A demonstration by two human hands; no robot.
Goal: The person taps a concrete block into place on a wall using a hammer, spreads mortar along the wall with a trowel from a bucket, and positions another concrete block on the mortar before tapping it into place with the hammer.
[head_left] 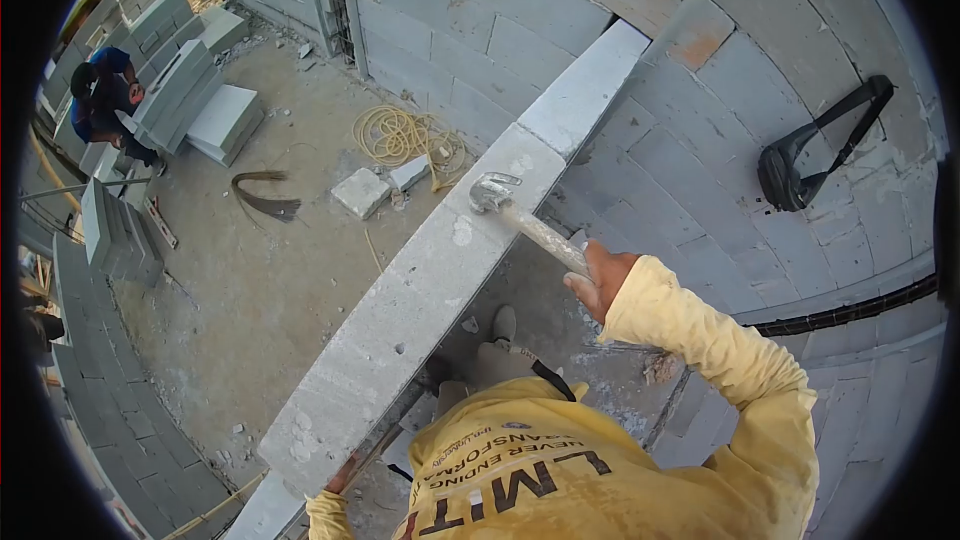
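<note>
Yellow cloth of my shirt (560, 440) fills the space closest to me, and past it the block row (400, 310) runs slantwise from my left side up to the wall (450, 0). My right hand (603, 280) is wrapped firmly round the hammer (530, 225), its metal end over the row's top; whether it touches, I can't tell. My left hand (342, 478) is low beside the row's near end and shows only in part, so I can't tell how far it is open or what it has hold of. Judging by what shows, this stretch is well along: the far block (588, 90) sits end to end with its neighbour, the joint narrow, and the row reaches the wall but for a dark gap at one corner. Not laid are the stacked blocks (185, 105) near a co-worker (100, 105) and a broken chunk (360, 193) on the floor (250, 290). Whether the row is level, I can't judge.
</note>
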